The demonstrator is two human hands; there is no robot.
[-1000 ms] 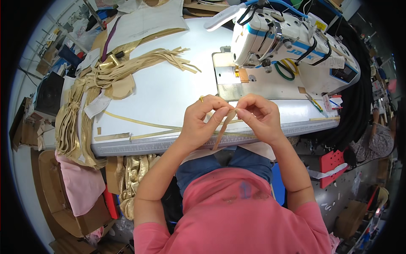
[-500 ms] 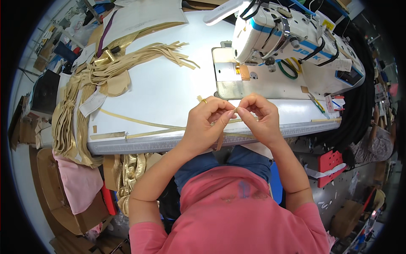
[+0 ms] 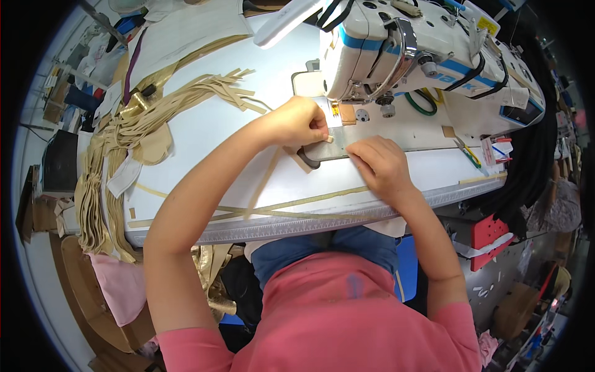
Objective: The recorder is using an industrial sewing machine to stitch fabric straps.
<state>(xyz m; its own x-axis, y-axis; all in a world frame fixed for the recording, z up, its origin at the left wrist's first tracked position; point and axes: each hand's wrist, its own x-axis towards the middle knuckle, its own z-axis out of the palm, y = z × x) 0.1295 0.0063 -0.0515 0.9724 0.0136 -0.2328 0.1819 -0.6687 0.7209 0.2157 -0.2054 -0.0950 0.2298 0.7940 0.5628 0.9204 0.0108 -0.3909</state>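
Observation:
My left hand is closed in a pinch on the end of a narrow beige strip, above the metal bed plate of a white and blue sewing machine. The strip trails from under the hand toward the table's front edge. My right hand rests at the plate's front edge, its fingers loosely bent and the thumb a little apart. Nothing shows between them. The sewing foot area lies just beyond the left fingertips.
A bundle of beige strips spreads over the table's left side, hanging off its edge. Loose strips lie near the ruler edge. To the right are yellow-green snips, and green-handled scissors lie behind the plate.
My hands were pinched together over the front of the table and have parted. The left moved forward to the machine with the strip's end; the right lowered onto the plate's edge.

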